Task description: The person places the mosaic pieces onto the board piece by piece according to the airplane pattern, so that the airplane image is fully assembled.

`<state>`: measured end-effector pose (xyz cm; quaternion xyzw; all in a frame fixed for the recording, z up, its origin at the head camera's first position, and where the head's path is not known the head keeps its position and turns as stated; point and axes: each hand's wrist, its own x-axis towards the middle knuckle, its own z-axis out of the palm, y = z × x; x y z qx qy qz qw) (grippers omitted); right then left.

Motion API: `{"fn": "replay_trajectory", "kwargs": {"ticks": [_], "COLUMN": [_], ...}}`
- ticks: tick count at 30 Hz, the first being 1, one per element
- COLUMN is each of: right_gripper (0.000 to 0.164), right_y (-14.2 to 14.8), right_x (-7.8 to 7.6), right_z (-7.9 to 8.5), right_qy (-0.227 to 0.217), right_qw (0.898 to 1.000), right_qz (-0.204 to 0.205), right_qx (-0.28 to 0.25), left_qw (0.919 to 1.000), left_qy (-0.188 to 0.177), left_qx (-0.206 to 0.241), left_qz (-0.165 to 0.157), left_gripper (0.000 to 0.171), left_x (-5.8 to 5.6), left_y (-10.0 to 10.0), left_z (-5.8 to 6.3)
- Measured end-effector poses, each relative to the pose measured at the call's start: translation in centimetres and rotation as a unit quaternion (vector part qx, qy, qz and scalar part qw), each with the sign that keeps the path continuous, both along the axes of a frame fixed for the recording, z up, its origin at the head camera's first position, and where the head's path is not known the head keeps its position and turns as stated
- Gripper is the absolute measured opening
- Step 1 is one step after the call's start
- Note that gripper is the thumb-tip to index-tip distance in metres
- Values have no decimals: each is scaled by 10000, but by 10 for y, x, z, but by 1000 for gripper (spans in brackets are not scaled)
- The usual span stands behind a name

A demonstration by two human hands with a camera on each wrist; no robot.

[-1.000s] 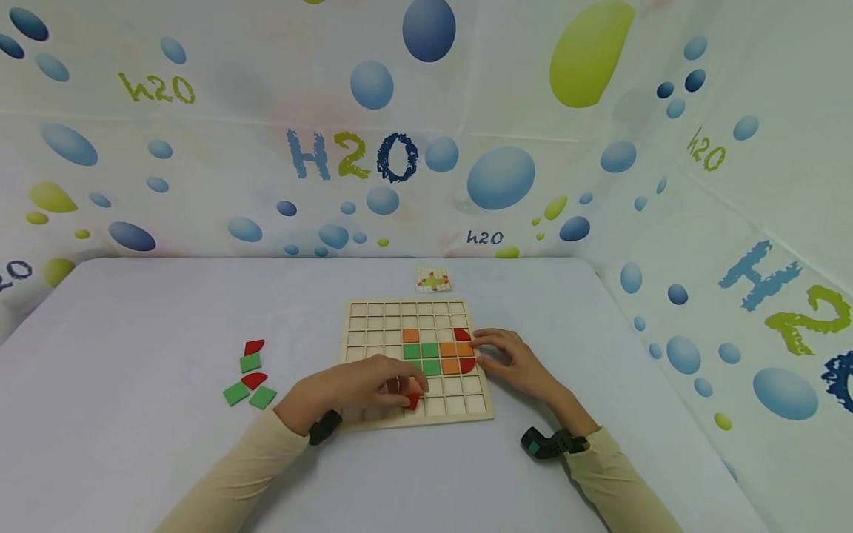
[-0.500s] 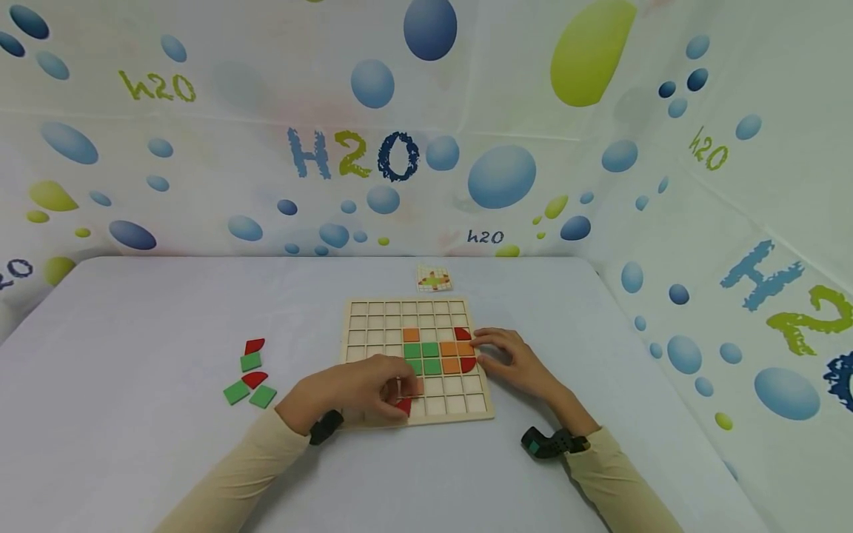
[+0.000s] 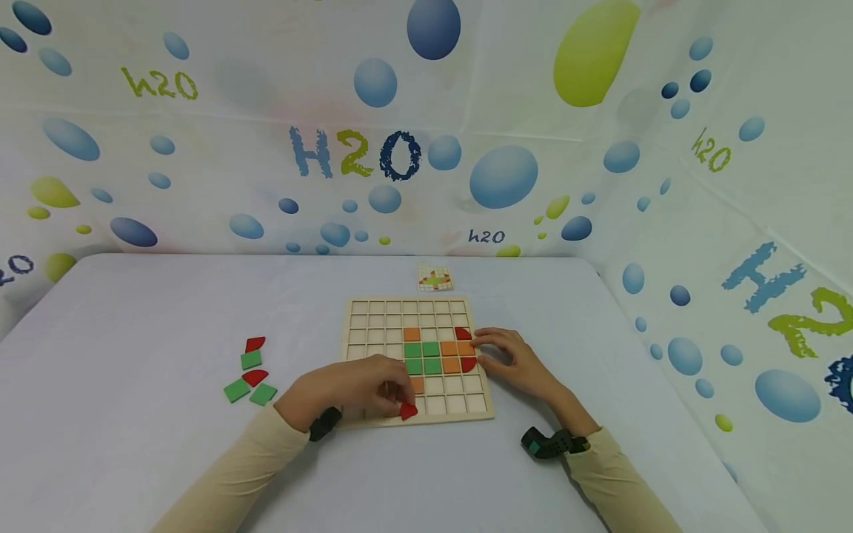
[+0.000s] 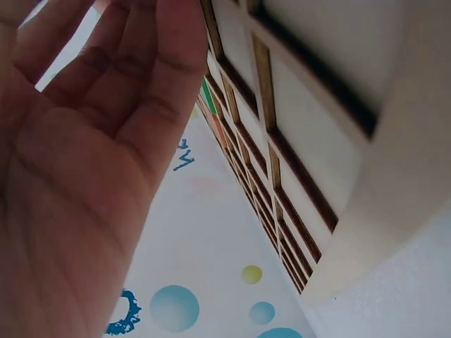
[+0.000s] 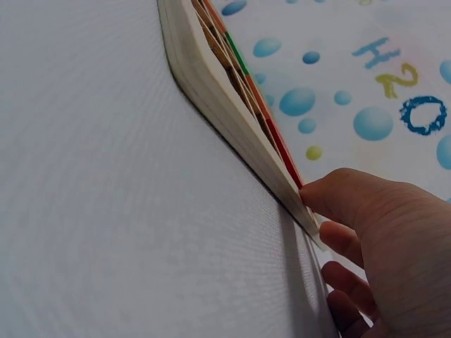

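My left hand (image 3: 356, 386) is over the near edge of a wooden grid board (image 3: 460, 419), pinching a red quarter-round tile (image 3: 409, 411) between thumb and fingers. Just above that tile, an orange square tile (image 3: 417, 386) peeks out past the fingertips. In the left wrist view the palm (image 4: 70, 190) hides the pinched tile. At the board's right side, my right hand (image 3: 518, 364) rests with loosely bent fingers; its thumb (image 5: 331, 193) touches the rim. Green squares (image 3: 432, 366), orange squares (image 3: 451, 365) and red quarter-rounds (image 3: 469, 363) fill some cells.
Left of the board lie loose pieces: several green squares (image 3: 236, 390) and two red quarter-rounds (image 3: 255, 378). Behind the board is a small pattern card (image 3: 435, 279). A white curtain (image 3: 253, 148) with blue and lime spots hangs at the back and right.
In the left fingers the red tile has turned and shifted slightly toward the near edge; more of the orange square shows. The right hand stays at the board's right side.
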<state>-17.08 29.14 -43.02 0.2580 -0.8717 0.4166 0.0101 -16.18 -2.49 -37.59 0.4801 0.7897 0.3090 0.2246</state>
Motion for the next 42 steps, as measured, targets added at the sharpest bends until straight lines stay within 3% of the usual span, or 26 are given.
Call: {"fn": "replay_trajectory", "kwargs": {"ticks": [8,14,21,27,36,42], "right_gripper": [30,29,29,29,30,30], "right_y": [0,0,0,0,0,0], "right_x": [0,0,0,0,0,0], "right_z": [0,-1,0,0,0,0], "right_qy": [43,72,24,1,69,122], "right_qw": [10000,10000,10000,10000,9999,9998], "right_qz": [15,17,14,53,85,104], "right_qx": [-2,-11,13,-31,-55,-76], "left_qw": [9981,9962,9858,9829,9748,9736], "left_qy": [534,775,1511,1596,1895,1914], "left_qx": [-260,-394,-624,-748,-892,-933], "left_qz": [154,89,386,526,765,826], "left_gripper": [10,13,7,8,5,7], "left_x": [4,6,11,18,18,19], "left_y": [6,10,14,16,20,22], "left_z": [3,4,2,6,4,4]}}
